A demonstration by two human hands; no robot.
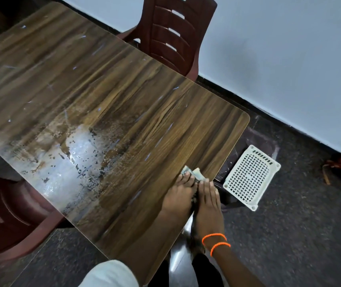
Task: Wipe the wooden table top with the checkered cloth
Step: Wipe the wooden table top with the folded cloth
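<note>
My two hands lie flat, side by side and touching, near the right edge of the table top [107, 96]. My left hand [179, 194] and right hand [208, 200] both press palm-down, fingers stretched, on the one checkered cloth [193, 172], which peeks out just past my fingertips. Two orange bands [215, 241] circle my right wrist. A wet patch [76, 160] shines further left. Around the table stand two maroon chairs [173, 32]; one white basket [251, 177] sits on the floor.
</note>
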